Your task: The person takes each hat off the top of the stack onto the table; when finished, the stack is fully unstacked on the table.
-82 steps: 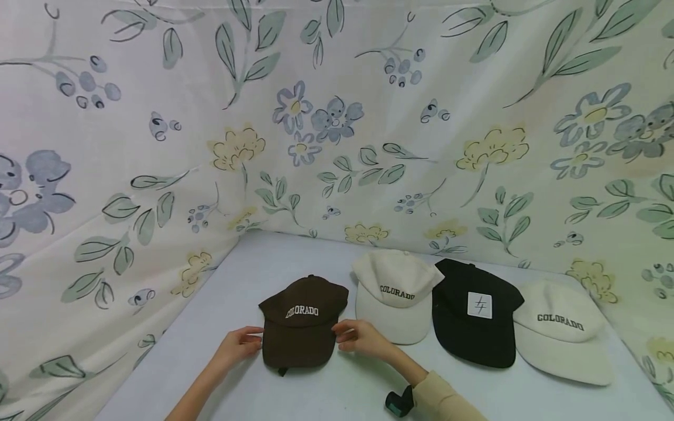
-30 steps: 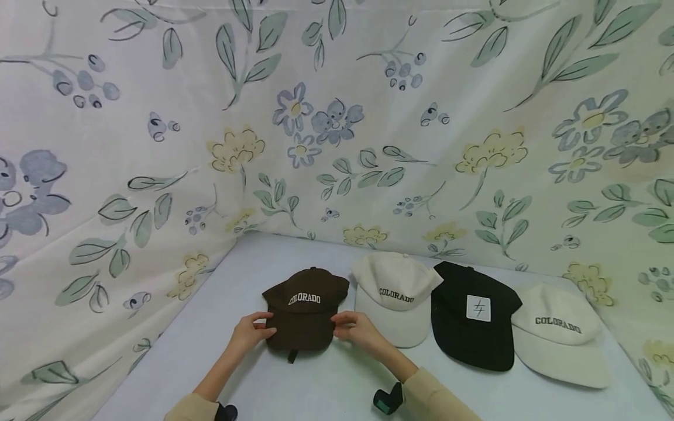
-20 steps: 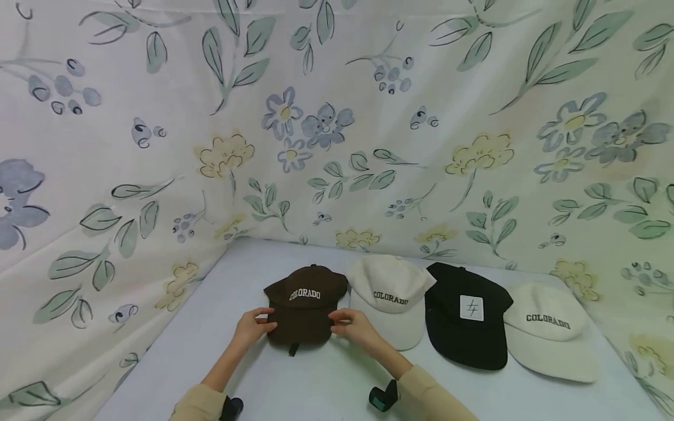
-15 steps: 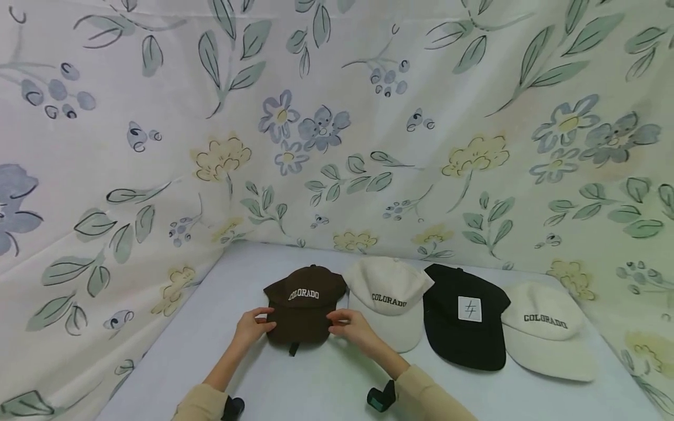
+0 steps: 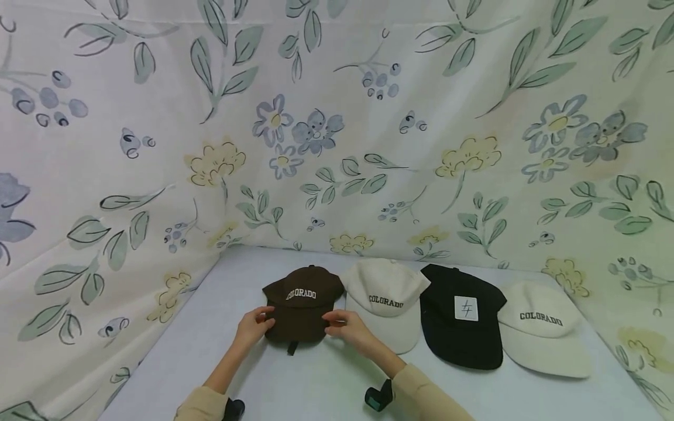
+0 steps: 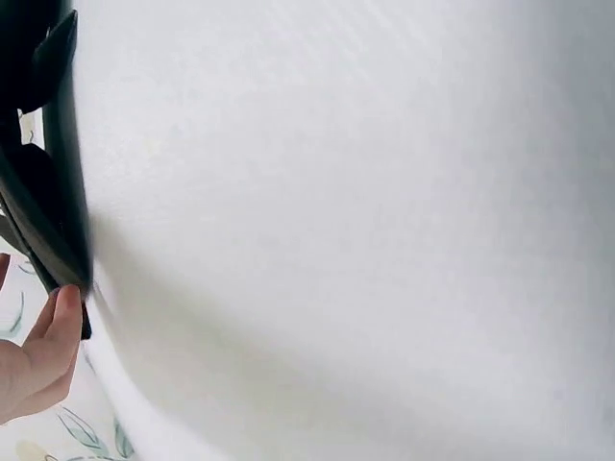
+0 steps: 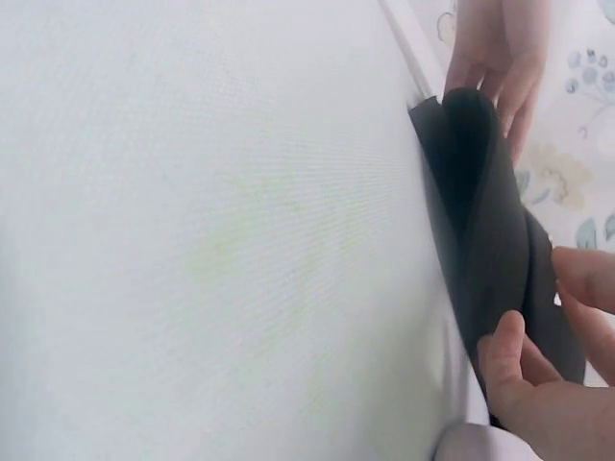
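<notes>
Four caps in a row on the pale tabletop (image 5: 326, 380), floral sheet (image 5: 337, 117) draped behind. You hold the brown COLORADO cap (image 5: 302, 303) at the row's left end, one hand on each side of its brim. Your left hand (image 5: 253, 325) has thumb and fingers curled onto the left edge (in the left wrist view only a fingertip against the dark edge shows); your right hand (image 5: 347, 327) pinches the right edge, thumb under and fingers over, as the right wrist view shows. The brim appears squeezed narrow and arched between the hands.

Just right of it, touching or nearly so, lies the cream COLORADO cap (image 5: 387, 292), then the black cap with a white patch (image 5: 460, 316), then a second cream COLORADO cap (image 5: 542, 327).

Risks, as a judgement: uneven pressure from your two hands could crease the brim off-centre; pushing rightward could shove the brown cap into its cream neighbour and disturb the row; the loose strap end (image 5: 291, 348) trailing below the brim could snag under the cap.
</notes>
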`<act>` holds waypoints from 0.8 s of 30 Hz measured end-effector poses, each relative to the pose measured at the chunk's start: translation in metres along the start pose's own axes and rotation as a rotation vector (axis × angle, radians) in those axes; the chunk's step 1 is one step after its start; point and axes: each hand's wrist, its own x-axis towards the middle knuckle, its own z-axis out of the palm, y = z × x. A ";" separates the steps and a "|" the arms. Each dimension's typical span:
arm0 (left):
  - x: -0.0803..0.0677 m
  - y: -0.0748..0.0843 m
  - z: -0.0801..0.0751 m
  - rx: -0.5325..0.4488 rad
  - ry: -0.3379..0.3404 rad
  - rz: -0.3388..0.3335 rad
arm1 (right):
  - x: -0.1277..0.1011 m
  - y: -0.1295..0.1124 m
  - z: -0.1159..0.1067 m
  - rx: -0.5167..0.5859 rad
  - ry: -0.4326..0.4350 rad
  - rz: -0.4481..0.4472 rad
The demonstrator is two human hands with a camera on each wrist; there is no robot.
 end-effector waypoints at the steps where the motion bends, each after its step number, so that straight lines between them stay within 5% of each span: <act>1: 0.000 0.002 0.000 -0.001 0.002 0.012 | 0.001 0.002 -0.002 -0.007 -0.001 0.002; 10: 0.007 0.040 0.015 -0.028 -0.050 0.170 | -0.008 0.001 -0.033 -0.089 0.006 -0.019; 24: -0.003 0.090 0.056 -0.191 -0.374 0.274 | -0.062 -0.003 -0.095 -0.077 0.044 0.052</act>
